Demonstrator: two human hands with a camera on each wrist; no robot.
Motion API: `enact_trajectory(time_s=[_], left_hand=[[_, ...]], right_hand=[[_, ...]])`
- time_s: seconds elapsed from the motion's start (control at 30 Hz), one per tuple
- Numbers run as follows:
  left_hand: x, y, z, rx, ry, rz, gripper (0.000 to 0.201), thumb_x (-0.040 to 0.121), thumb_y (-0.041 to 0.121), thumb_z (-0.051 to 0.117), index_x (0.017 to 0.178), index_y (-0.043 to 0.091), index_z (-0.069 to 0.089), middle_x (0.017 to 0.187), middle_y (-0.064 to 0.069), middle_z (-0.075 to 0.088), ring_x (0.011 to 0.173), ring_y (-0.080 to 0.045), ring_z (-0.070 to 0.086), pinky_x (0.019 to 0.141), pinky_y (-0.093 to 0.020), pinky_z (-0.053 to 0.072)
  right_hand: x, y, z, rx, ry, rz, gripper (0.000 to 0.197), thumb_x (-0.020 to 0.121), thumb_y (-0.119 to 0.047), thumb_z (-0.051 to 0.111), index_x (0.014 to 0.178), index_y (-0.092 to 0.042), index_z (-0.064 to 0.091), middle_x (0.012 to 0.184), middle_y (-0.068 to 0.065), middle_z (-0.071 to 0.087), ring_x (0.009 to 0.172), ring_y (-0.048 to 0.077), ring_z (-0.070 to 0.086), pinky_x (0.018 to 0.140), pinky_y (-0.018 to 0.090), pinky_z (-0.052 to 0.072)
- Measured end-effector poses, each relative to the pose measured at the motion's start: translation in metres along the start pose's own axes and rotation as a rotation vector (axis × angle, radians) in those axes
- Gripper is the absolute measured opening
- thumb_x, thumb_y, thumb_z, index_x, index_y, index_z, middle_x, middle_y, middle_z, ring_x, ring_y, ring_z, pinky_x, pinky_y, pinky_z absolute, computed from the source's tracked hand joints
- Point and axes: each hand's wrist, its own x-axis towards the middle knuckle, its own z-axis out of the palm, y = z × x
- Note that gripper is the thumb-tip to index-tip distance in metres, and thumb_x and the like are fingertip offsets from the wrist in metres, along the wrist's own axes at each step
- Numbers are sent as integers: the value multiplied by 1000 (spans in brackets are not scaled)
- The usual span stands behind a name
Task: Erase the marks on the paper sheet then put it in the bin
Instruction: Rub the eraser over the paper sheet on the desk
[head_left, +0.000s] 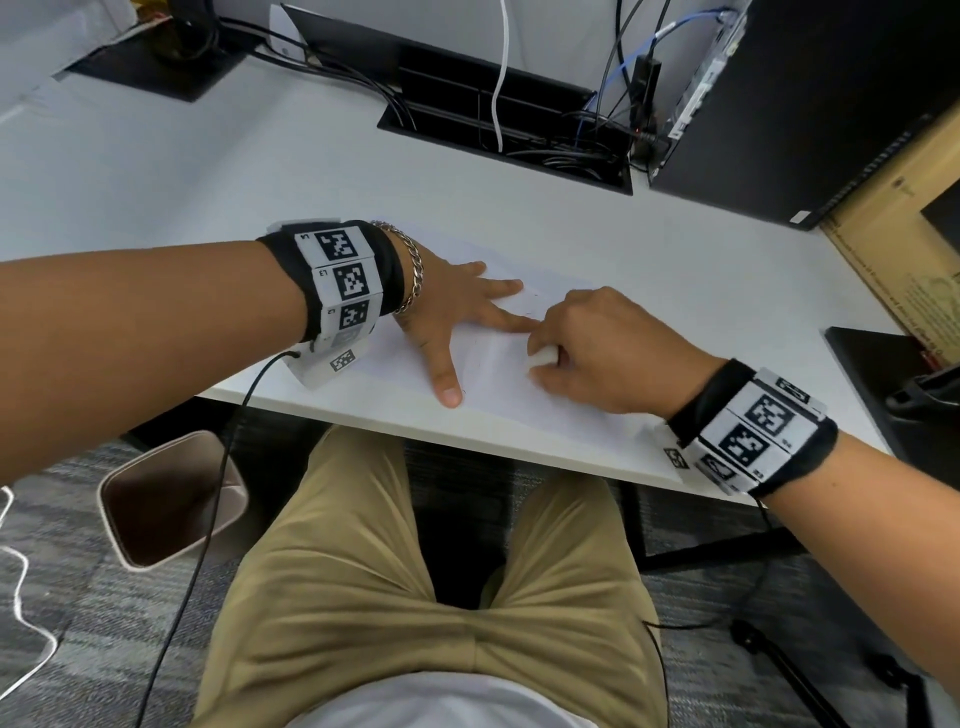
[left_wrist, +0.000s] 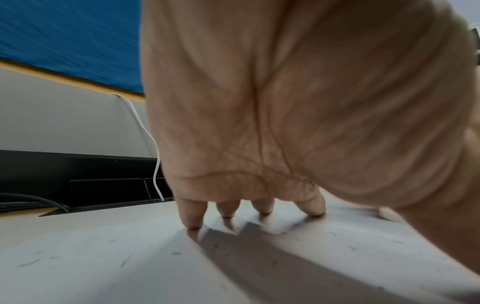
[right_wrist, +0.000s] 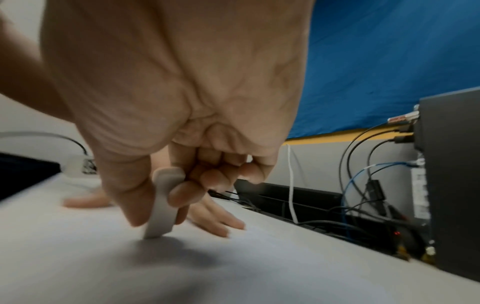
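A white paper sheet (head_left: 498, 379) lies flat on the white desk near its front edge, with faint pencil marks and eraser crumbs (left_wrist: 124, 261) on it. My left hand (head_left: 457, 312) lies spread flat on the sheet, fingertips (left_wrist: 193, 223) pressing it down. My right hand (head_left: 597, 348) pinches a white eraser (head_left: 543, 358) between thumb and forefinger. The eraser (right_wrist: 161, 207) stands with its lower end touching the paper (right_wrist: 78, 257), just right of the left hand's fingers. A beige bin (head_left: 171, 499) with a dark inside stands on the floor under the desk, to my left.
A black computer tower (head_left: 810, 104) stands at the back right, with cables (head_left: 613, 104) running into an open black cable tray (head_left: 509, 135). A cardboard box (head_left: 904, 218) leans at the right. My legs in tan trousers (head_left: 415, 597) fill the space below the desk edge.
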Motion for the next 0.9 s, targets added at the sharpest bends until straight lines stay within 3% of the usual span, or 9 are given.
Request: enact_trajectory(time_s=[0.13,0.27,0.33,0.47,0.63,0.73,0.83,0.9], left_hand=[[2,-2,2,5,2,3,136,54,95,72,149,69,-21,167,18,-33,158,-30,-24,123,-72,1],[-2,1,0,-13,2,5,132,57,91,74,146,72,-22,167,18,-33,158,-29,-24,123,-71,0],[-1,0,1,-10,5,10,132,56,93,73,145,73,-22,167,18,-33,158,-30,-24,123,-71,0],[-1,-1,2,-2,16,33,136,56,92,74,151,68,-20,168,19,-31,158,-28,-23,124,-70,0],[-12,5,-2,-107,42,62,150,54,83,85,154,59,-25,169,24,-23,158,-20,-23,127,-59,-9],[-26,7,1,-168,98,24,153,57,83,82,157,47,-28,171,18,-22,158,-17,-22,128,-50,-12],[-49,14,13,-177,164,-139,144,69,85,72,162,33,-24,175,1,-3,161,-24,9,130,-48,11],[-59,26,24,-142,203,-265,135,72,88,66,166,25,-8,167,-8,20,145,-31,39,119,-48,36]], right_hand=[[-7,-8,0,68,-81,-64,26,91,-40,66,112,-27,75,74,-23,51,93,13,59,82,29,43],[1,5,-2,48,7,34,26,92,-39,65,112,-26,75,88,-14,63,94,17,60,82,31,45],[-1,2,1,62,19,22,24,92,-37,65,110,-24,74,86,-12,63,92,16,59,80,30,44],[-15,-5,0,106,-80,-19,28,94,-42,65,116,-27,73,86,-15,65,93,11,58,85,28,45],[-19,22,-8,138,6,104,26,91,-41,69,114,-29,73,98,-11,68,88,11,61,86,36,52],[-28,27,0,151,-11,168,25,90,-40,68,113,-30,73,100,-11,68,90,12,61,87,39,53],[-40,24,9,178,-2,192,25,90,-42,66,112,-32,72,98,-13,67,89,10,61,85,38,53],[-46,21,13,184,4,199,24,90,-43,66,112,-33,71,94,-15,66,87,9,60,84,37,53]])
